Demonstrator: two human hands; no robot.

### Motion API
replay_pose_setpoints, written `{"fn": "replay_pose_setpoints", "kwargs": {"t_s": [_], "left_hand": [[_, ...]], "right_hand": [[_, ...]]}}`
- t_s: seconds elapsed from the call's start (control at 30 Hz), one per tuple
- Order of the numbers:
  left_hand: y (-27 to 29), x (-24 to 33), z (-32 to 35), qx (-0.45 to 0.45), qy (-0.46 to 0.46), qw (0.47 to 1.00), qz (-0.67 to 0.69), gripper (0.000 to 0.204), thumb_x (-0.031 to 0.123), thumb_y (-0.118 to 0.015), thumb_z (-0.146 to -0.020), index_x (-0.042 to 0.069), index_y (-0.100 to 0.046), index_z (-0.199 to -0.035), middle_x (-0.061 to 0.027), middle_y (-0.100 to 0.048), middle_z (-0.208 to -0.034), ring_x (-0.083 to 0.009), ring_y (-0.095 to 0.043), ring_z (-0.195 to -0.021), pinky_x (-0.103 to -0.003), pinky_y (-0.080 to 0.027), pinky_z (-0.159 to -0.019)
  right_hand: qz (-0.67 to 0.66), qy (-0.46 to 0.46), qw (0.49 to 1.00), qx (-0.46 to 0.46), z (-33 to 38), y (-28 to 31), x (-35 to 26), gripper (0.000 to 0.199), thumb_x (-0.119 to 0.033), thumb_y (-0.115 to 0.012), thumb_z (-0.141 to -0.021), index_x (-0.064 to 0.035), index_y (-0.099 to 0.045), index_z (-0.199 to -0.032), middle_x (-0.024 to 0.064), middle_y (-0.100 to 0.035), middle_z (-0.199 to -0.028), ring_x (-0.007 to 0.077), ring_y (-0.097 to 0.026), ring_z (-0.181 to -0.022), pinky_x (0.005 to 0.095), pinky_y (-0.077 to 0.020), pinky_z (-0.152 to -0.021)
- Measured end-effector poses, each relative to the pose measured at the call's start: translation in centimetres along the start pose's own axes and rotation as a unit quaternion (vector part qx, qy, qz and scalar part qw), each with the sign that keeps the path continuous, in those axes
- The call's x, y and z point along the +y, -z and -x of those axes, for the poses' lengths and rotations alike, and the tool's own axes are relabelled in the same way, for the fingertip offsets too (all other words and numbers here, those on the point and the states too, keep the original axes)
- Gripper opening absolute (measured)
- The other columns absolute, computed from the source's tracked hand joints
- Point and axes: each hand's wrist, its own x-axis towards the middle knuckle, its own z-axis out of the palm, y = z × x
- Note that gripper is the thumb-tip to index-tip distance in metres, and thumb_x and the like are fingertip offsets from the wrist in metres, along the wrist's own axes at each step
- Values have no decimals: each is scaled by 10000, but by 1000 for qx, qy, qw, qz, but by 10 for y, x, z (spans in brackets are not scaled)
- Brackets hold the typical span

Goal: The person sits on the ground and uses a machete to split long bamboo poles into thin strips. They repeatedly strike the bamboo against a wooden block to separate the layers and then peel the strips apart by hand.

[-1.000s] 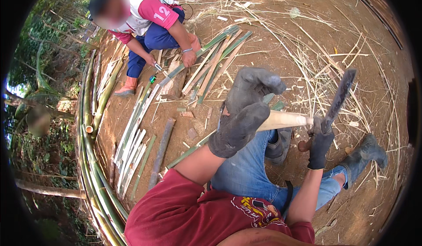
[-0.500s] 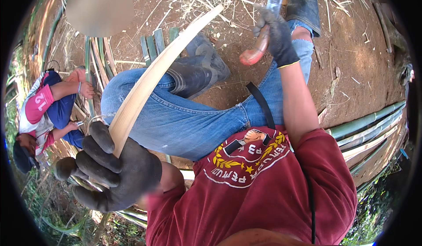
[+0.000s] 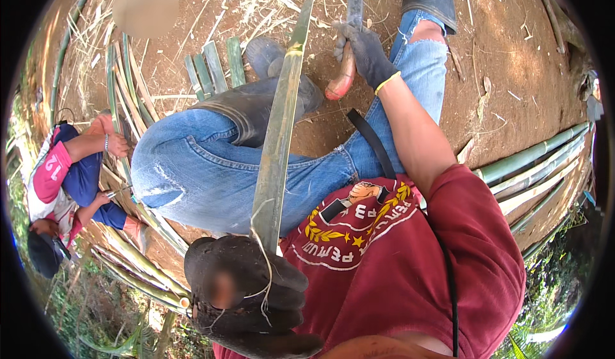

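Gripping the strip [image 3: 278, 134], the left hand [image 3: 246, 295] risks splinters; right hand [image 3: 365, 51], clamped on the knife [image 3: 349, 38], could probably slip toward the knee [image 3: 173, 166].

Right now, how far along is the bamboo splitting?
Done: flat split slats lie on the dirt. In hand: the gloved left hand grips a long green bamboo strip by its near end, and the gloved right hand holds a knife by its reddish handle. Left: whole bamboo poles lie unsplit beside the person.
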Motion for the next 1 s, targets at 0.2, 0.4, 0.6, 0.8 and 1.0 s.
{"fn": "replay_pose_setpoints", "kwargs": {"t_s": [0.2,0.4,0.6,0.8,1.0], "left_hand": [[-4,-5,0,-23,-4,1000,17,94,145,-552,-898,160,-618,-833,61,-527,-521,-64,-526,-488,-263,-368,-566],[-5,-19,-2,-58,-14,998,26,124,138,-562,-886,170,-625,-784,66,-526,-509,-57,-557,-500,-262,-365,-578],[-18,-12,-8,126,-29,988,-87,100,120,-542,-878,91,-587,-794,40,-520,-487,-61,-579,-504,-268,-341,-594],[-2,-17,-22,133,-51,985,-96,208,220,-333,-1003,83,-467,-923,9,-460,-522,-103,-413,-448,-325,-296,-553],[12,-6,-40,141,11,988,-59,260,233,-320,-1006,31,-478,-1051,-15,-468,-484,-107,-445,-494,-410,-357,-679]], "right_hand": [[32,-17,999,9,-5,0,2,257,-263,-688,-905,-26,-653,-1000,45,-588,-699,179,-612,-558,317,-527,-528],[25,9,1000,10,-5,-3,2,250,-258,-660,-930,-34,-632,-1037,52,-596,-701,171,-616,-562,314,-531,-518],[28,106,994,2,16,-17,-25,343,-322,-528,-1014,-29,-602,-1176,37,-592,-700,125,-590,-567,278,-508,-525],[148,196,965,-89,94,-51,-82,374,-382,-495,-1024,-23,-597,-1048,49,-636,-733,122,-601,-596,325,-499,-518],[347,392,815,-247,187,-119,-109,414,-272,-560,-962,-70,-547,-1323,153,-606,-1200,308,-633,-1024,436,-513,-848]]}}
